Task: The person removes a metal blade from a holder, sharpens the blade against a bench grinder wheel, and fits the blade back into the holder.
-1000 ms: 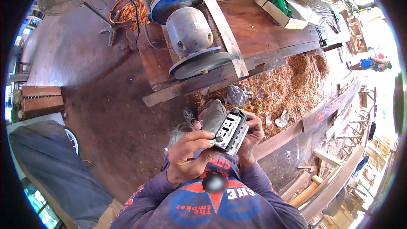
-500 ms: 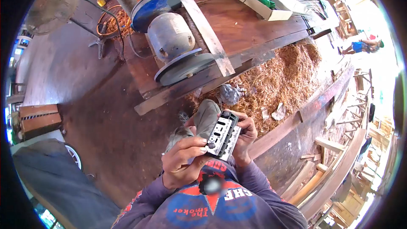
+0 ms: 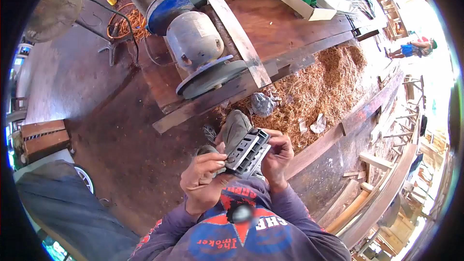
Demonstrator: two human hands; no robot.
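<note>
In front of my lap I hold a small rectangular black block with a slotted, silver-grey metal plate (image 3: 243, 151), tilted so its ribbed side edge shows; I cannot make out its exact kind. The fingers and thumb of my left hand (image 3: 205, 176) are closed on its near left end. At the far right end, my right hand (image 3: 278, 157) pinches it. Below it are my grey trouser legs (image 3: 236, 124) and printed shirt (image 3: 237, 229).
Ahead, a bench grinder (image 3: 193, 41) with two wheels sits on a wooden bench (image 3: 270, 21). Wood shavings (image 3: 321, 96) lie beneath. An open box (image 3: 311, 12) with green plastic stands farther back. Long boards (image 3: 382, 198) lie at right. A person (image 3: 415, 49) stands in the distance.
The block has turned in my hands: its metal face looked bright and faced up, and now it is tilted and darker, showing more of its ribbed side. Both hands keep hold.
</note>
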